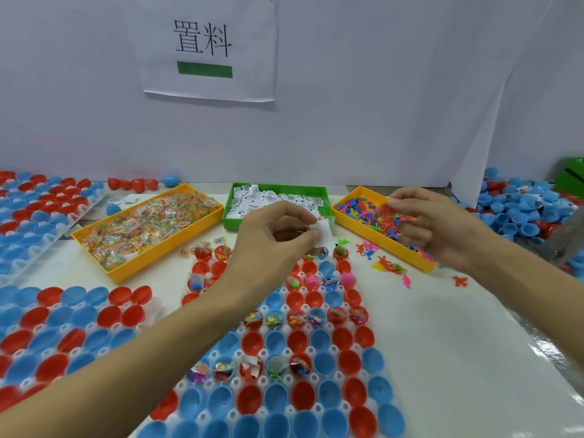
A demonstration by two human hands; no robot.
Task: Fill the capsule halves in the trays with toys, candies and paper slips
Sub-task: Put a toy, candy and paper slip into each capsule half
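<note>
A white tray (390,385) of red and blue capsule halves lies in front of me; several halves hold toys, candies or slips. My left hand (271,238) hovers over its far rows and pinches a white paper slip (325,231). My right hand (433,227) is over the yellow toy bin (347,221) at the right and grips a red plastic toy (386,210) between thumb and fingers. The green bin (232,222) holds paper slips. A long yellow bin (123,273) at the left holds wrapped candies.
More trays of red and blue halves (63,324) lie at the left and far left. A heap of loose blue and red halves (524,210) sits at the right. Loose toys (390,267) are scattered on the table by the toy bin. A wall sign hangs behind.
</note>
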